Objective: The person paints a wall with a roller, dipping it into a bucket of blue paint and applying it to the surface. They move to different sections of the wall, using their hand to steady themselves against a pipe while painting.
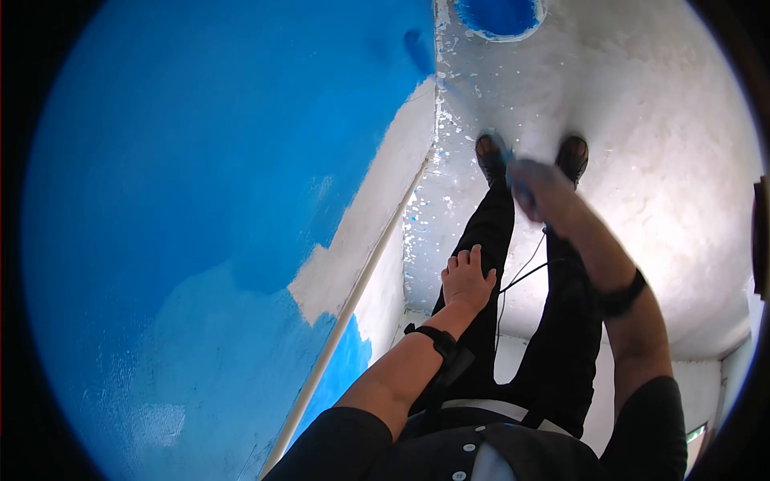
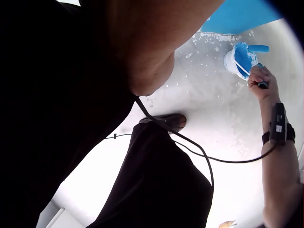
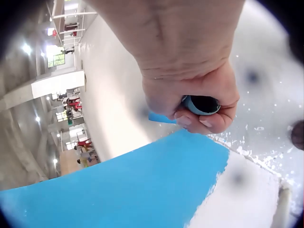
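Observation:
My right hand grips the handle of a paint roller, fingers curled round it; the hand is blurred in the head view. In the left wrist view the blue roller sleeve overlaps the rim of a white bucket with blue paint inside. The bucket's paint also shows at the top of the head view. My left hand rests on the left thigh of the black trousers, its fingers loosely spread.
On the left stands a wall painted mostly blue, with a bare white strip above a pale pipe. Paint spots dot the grey floor. Black cables hang near the legs. Several people are far back in the right wrist view.

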### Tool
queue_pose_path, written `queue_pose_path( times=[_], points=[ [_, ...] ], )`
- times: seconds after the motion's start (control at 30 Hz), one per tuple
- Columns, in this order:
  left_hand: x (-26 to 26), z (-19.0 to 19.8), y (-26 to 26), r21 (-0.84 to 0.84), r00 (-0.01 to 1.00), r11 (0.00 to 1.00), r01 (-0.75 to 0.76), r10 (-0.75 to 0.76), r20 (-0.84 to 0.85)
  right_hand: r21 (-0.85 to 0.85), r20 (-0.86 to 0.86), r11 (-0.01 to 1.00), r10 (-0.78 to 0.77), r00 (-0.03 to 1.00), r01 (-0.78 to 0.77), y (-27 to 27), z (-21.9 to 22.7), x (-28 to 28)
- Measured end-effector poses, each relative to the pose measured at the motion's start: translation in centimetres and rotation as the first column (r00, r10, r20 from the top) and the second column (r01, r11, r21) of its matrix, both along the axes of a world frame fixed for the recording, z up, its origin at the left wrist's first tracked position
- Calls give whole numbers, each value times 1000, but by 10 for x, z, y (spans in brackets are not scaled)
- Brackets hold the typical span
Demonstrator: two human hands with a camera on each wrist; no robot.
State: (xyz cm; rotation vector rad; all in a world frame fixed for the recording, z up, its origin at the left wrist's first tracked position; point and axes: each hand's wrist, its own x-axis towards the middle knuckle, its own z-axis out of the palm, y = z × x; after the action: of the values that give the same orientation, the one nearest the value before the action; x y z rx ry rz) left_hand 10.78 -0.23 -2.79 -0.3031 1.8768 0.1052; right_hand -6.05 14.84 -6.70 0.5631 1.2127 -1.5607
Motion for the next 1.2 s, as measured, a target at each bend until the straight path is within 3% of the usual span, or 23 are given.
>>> queue_pose_path(
  times=[0.07, 0.1, 0.2, 0.3, 0.4, 0.47, 0.53, 0.6, 0.63, 0.7, 0.73, 0.77, 0.8, 0.87, 0.9, 0.93, 0.97, 1.0, 1.03, 1.07, 1.1, 1.13, 1.2],
  points=[
    [5, 1, 2, 1, 1000, 1000, -3, 3, 6, -206, -348, 978, -33, 937, -42, -3, 18, 60],
    [9, 0, 1, 12, 999, 1000, 17, -18, 28, -228, -84, 967, 96, 992, -113, -3, 67, 48],
    [20, -1, 4, 0, 999, 999, 33, -33, -22, -375, -87, 899, 208, 974, -225, -17, 125, 73],
    [24, 2, 7, 3, 998, 1000, -27, 27, -56, -347, -48, 894, 285, 957, -284, -39, 156, 87],
    [24, 3, 7, 1, 996, 997, -81, 81, -31, -265, -138, 942, 176, 975, -208, -57, 157, 95],
    [30, 5, 10, -13, 997, 997, -73, 72, -32, -130, -399, 970, 137, 906, -204, -64, 145, 91],
    [34, 0, 9, -35, 999, 999, -31, 30, -33, -151, -285, 963, 173, 943, -222, -64, 145, 90],
    [38, -1, 6, -13, 998, 1000, -28, 28, -51, -120, -608, 952, 155, 779, -283, -66, 151, 115],
    [40, 0, 4, 5, 998, 999, -32, 32, -62, -120, -607, 952, 153, 780, -280, -65, 161, 117],
    [41, 0, 2, 8, 998, 1000, -20, 21, -63, -230, -236, 858, 408, 882, -458, -60, 180, 115],
    [41, 0, 2, 11, 998, 1000, -8, 9, -63, -229, -234, 861, 403, 885, -453, -62, 177, 115],
    [42, 0, 1, 13, 998, 1000, -3, 3, -60, -136, -508, 917, 260, 821, -375, -64, 169, 112],
    [41, 0, 1, 5, 997, 1000, 0, 0, -74, -72, -743, 961, 126, 657, -265, -68, 159, 109],
    [55, -10, -3, -5, 996, 1000, 12, -13, -93, 126, -818, 954, 254, 516, -271, -71, 138, 84],
    [83, -27, -9, -92, 985, 995, 43, -58, -166, 139, -769, 953, 275, 577, -269, -82, 116, 86],
    [88, -31, -12, -179, 967, 982, 66, -108, -232, -200, -262, 980, -71, 962, 18, -86, 108, 69],
    [94, -34, -15, -177, 966, 981, 73, -113, -232, -223, 188, 968, -70, 980, 112, -78, 109, 52],
    [88, -31, -17, -120, 971, 992, 46, -72, -226, -203, 600, 957, -46, 799, 208, -69, 121, 28],
    [82, -27, -19, -61, 976, 998, 18, -31, -217, -200, 600, 956, -52, 798, 212, -70, 118, 40],
    [75, -24, -21, 1, 979, 1000, -9, 9, -205, -192, 61, 974, -113, 992, 123, -73, 113, 69],
    [64, -18, -21, 65, 981, 997, -38, 50, -189, -127, -499, 991, -108, 860, 50, -74, 110, 99],
    [37, -3, -13, 30, 985, 999, 35, -29, -168, -27, -893, 999, -32, 449, 18, -73, 113, 118],
    [29, -1, -12, 24, 992, 1000, 6, -3, -129, -330, -554, 921, -12, 833, -206, -50, 152, 106]
  ],
)
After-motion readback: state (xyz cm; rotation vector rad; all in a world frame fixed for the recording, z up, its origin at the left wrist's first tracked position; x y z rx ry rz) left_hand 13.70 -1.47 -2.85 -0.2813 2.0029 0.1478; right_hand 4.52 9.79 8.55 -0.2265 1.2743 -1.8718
